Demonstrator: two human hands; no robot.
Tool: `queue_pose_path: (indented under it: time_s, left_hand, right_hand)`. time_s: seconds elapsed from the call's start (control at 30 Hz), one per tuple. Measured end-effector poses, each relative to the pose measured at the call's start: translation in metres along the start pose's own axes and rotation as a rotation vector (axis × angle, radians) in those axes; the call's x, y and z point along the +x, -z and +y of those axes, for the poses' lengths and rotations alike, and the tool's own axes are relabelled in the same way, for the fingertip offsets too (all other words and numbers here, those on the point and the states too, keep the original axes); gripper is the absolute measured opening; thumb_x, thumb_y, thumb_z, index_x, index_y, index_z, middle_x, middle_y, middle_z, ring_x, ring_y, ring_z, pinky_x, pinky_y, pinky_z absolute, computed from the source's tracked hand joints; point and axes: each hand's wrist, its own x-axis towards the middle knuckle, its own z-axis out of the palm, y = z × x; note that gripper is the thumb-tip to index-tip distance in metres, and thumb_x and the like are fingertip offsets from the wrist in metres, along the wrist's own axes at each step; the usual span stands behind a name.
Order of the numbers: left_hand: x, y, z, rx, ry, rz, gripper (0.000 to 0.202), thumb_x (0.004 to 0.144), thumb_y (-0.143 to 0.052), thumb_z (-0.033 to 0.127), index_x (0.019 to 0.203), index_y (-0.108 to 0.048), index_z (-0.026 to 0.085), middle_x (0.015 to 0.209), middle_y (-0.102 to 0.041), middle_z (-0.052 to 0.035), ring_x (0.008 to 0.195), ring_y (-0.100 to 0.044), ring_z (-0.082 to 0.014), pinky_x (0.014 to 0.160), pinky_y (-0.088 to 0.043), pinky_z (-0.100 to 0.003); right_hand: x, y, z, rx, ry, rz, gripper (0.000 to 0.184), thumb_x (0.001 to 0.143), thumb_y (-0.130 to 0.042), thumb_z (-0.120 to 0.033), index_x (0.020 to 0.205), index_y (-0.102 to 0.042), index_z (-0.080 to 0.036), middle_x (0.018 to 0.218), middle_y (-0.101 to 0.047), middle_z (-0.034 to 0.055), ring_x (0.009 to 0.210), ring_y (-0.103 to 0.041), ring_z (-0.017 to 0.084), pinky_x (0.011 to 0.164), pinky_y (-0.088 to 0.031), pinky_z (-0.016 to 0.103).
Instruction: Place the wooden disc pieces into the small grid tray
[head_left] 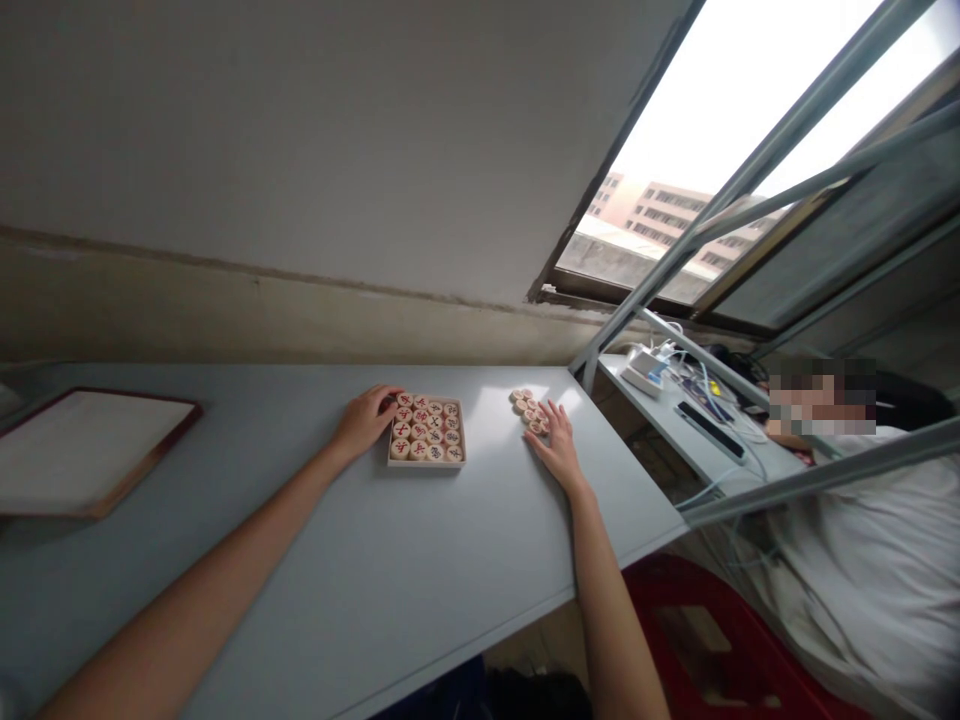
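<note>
A small wooden box [426, 461] filled with round wooden chess discs marked in red and black sits on the grey table [390, 560]. My left hand [365, 420] rests against the box's left side, fingers touching its top left corner. A loose cluster of similar discs [526, 405] lies to the right of the box. My right hand [556, 447] lies flat on the table, fingers spread, fingertips touching the near discs of that cluster.
A flat board with a dark red frame [82, 450] lies at the table's left. A wall runs behind the table. To the right stands another desk [705, 440] with cables and devices, and a person in a white shirt [862, 540] leans there. A red stool [712, 640] stands below.
</note>
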Motion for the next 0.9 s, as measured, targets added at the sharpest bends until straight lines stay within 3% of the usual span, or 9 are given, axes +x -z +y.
queue_pose_path:
  time_s: [0.1,0.2,0.3,0.4,0.53,0.73,0.9]
  left_hand:
    - [0.000,0.000,-0.001,0.004,-0.012,0.006,0.030,0.077,-0.040,0.025,0.101,-0.057,0.018,0.103,-0.060,-0.0054,0.092,-0.055,-0.0182,0.083,-0.043,-0.031]
    - [-0.001,-0.001,-0.001,0.000,-0.014,0.020,0.029,0.077,-0.041,0.026,0.100,-0.057,0.019,0.102,-0.061,-0.0051,0.091,-0.056,-0.0179,0.082,-0.043,-0.031]
    - [-0.002,-0.001,0.000,-0.006,-0.017,0.029,0.029,0.077,-0.042,0.025,0.100,-0.058,0.019,0.103,-0.060,-0.0052,0.091,-0.056,-0.0178,0.083,-0.043,-0.031]
    - [-0.002,-0.001,0.001,-0.021,-0.012,0.034,0.028,0.077,-0.042,0.024,0.099,-0.058,0.018,0.103,-0.061,-0.0061,0.093,-0.056,-0.0178,0.085,-0.042,-0.031]
    - [-0.003,-0.001,0.002,-0.023,-0.014,0.051,0.029,0.077,-0.042,0.023,0.101,-0.057,0.016,0.103,-0.061,-0.0073,0.095,-0.055,-0.0182,0.087,-0.042,-0.032]
    - [-0.002,0.000,0.003,-0.021,-0.017,0.039,0.027,0.077,-0.043,0.022,0.098,-0.059,0.018,0.102,-0.061,-0.0059,0.095,-0.055,-0.0174,0.087,-0.041,-0.031]
    - [-0.002,-0.001,0.002,-0.025,-0.012,0.030,0.028,0.077,-0.042,0.022,0.100,-0.058,0.017,0.104,-0.061,-0.0063,0.097,-0.054,-0.0174,0.088,-0.041,-0.031]
  right_hand:
    - [0.002,0.000,-0.009,-0.020,0.015,0.065,0.056,0.078,-0.049,-0.044,0.127,-0.037,-0.019,0.137,-0.030,0.0102,0.129,-0.017,0.026,0.101,-0.023,0.048]
    - [0.011,0.002,-0.037,0.004,0.073,0.111,0.050,0.079,-0.048,-0.038,0.125,-0.039,-0.021,0.134,-0.034,0.0099,0.127,-0.021,0.026,0.100,-0.025,0.049]
    - [0.027,0.003,-0.086,0.072,0.268,-0.055,0.041,0.081,-0.048,-0.026,0.121,-0.045,-0.028,0.132,-0.038,0.0050,0.124,-0.029,0.023,0.099,-0.028,0.046]
    - [0.047,-0.002,-0.140,0.162,0.501,-0.308,0.048,0.079,-0.049,-0.015,0.124,-0.043,-0.031,0.132,-0.039,0.0031,0.120,-0.035,0.019,0.095,-0.035,0.038]
    - [0.066,-0.018,-0.183,0.083,0.569,-0.343,0.055,0.073,-0.050,-0.003,0.121,-0.047,-0.031,0.134,-0.037,0.0027,0.119,-0.037,0.020,0.094,-0.034,0.039]
    - [0.064,-0.035,-0.190,0.049,0.511,-0.312,0.039,0.075,-0.049,-0.004,0.107,-0.058,-0.025,0.107,-0.060,0.0038,0.098,-0.053,0.019,0.083,-0.038,0.033]
    - [0.060,-0.028,-0.179,0.051,0.491,-0.171,0.025,0.077,-0.054,-0.014,0.098,-0.060,-0.023,0.102,-0.060,0.0038,0.096,-0.051,0.019,0.088,-0.033,0.036]
